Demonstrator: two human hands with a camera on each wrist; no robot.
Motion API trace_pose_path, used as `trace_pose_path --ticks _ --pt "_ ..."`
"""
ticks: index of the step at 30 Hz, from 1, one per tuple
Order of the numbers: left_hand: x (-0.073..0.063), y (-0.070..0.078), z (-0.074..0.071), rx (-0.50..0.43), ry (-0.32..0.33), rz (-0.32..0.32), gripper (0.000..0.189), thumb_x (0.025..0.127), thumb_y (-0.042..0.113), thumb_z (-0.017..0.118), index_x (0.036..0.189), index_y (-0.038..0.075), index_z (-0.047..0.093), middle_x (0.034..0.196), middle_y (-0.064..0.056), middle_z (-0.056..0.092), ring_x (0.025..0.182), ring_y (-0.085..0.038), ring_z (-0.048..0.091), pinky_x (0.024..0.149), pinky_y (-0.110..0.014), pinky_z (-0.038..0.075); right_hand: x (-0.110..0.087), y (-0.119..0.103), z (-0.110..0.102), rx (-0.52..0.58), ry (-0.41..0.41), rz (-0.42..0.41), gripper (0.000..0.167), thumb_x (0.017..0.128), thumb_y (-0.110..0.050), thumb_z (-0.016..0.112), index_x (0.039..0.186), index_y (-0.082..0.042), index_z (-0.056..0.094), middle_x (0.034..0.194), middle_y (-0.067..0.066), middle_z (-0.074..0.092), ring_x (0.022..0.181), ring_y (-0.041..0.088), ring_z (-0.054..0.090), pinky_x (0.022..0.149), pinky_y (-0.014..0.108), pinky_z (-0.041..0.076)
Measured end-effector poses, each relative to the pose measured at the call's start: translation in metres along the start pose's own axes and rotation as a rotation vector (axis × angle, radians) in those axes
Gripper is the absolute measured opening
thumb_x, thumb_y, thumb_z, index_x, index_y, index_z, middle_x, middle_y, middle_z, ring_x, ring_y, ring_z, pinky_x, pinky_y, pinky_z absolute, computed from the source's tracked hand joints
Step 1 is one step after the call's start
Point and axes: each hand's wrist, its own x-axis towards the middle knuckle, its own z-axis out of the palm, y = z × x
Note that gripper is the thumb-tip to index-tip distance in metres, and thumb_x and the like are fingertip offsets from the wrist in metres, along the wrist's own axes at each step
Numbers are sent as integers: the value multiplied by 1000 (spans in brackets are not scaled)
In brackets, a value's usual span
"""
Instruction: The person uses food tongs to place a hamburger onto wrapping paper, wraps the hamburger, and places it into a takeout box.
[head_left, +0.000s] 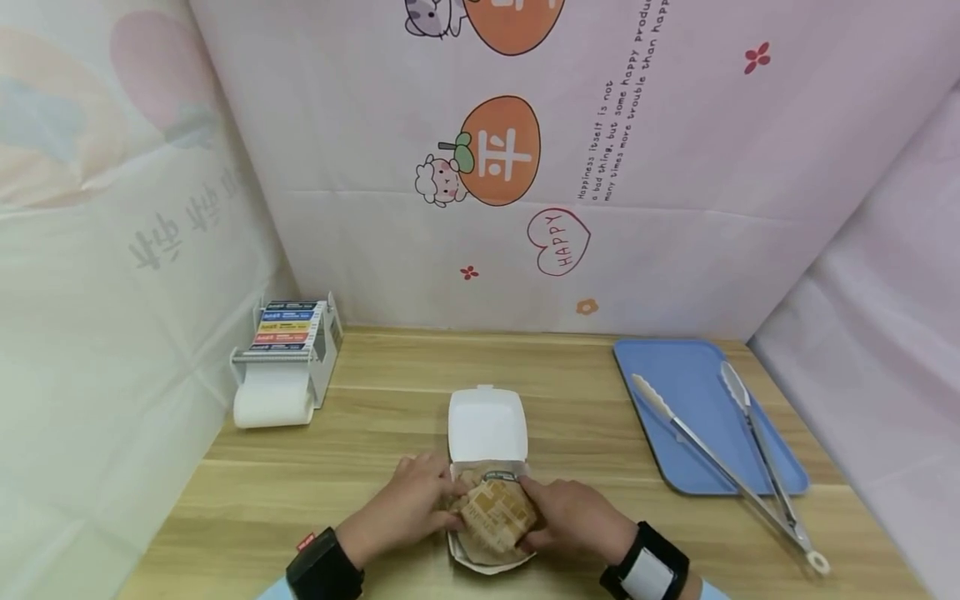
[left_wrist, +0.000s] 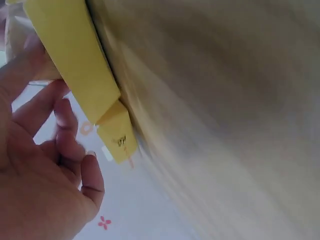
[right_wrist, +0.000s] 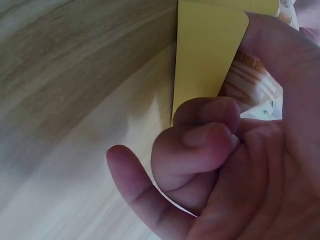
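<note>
A burger-sized bundle in brown printed paper (head_left: 495, 512) sits in an open box (head_left: 487, 425), whose white lid is folded back away from me. The box's outer wall is yellow (left_wrist: 75, 55) in the left wrist view. My left hand (head_left: 408, 504) grips the bundle's left side, thumb nearer me and fingers farther off. On the opposite side, my right hand (head_left: 581, 517) holds it between thumb and fingers. In the right wrist view, the printed wrapper (right_wrist: 255, 77) shows behind the yellow box wall (right_wrist: 207, 50), and the other fingers curl outside the box. The bundle's underside is hidden.
At the right, a blue tray (head_left: 686, 354) has long metal tongs (head_left: 705, 450) lying spread across it, their hinged end past its near edge. A dispenser (head_left: 327, 350) with coloured labels and a white roll (head_left: 273, 400) stands at the back left. Printed cloth walls (head_left: 360, 250) enclose the wooden table (head_left: 375, 417).
</note>
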Motion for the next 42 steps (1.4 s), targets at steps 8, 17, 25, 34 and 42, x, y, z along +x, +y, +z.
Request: trace_pose_path --ticks 8,17,25,34,42 --pt "1 4 7 58 10 -14 40 77 41 81 111 18 79 82 18 47 83 -5 37 78 -28 30 3 1 4 28 10 -5 85 76 -45 86 141 0 54 90 6 70 77 17 65 69 36 55" --pt "-6 21 10 342 -36 61 41 95 41 68 119 8 73 92 8 54 85 -9 35 72 -25 27 6 6 12 140 -8 13 85 78 -40 86 143 2 51 99 8 71 85 16 67 76 36 56" --pt "-12 16 2 253 -147 83 47 106 35 41 137 7 63 109 6 52 95 -10 35 76 -26 28 -8 22 8 389 -67 -82 82 95 -33 71 158 -1 30 86 -5 66 71 4 58 62 24 49" --pt "-4 6 -6 259 -124 74 32 104 35 56 129 24 72 89 13 45 86 -8 34 71 -24 26 -15 26 -3 283 150 -158 15 96 -20 70 111 -16 72 72 -14 59 59 -1 49 54 21 44" --pt "3 2 4 256 44 25 15 89 33 77 104 31 81 77 16 47 76 -5 37 66 -21 28 -4 20 4 141 215 -164 12 91 -18 76 101 -16 82 94 -5 78 75 -4 64 63 21 53"
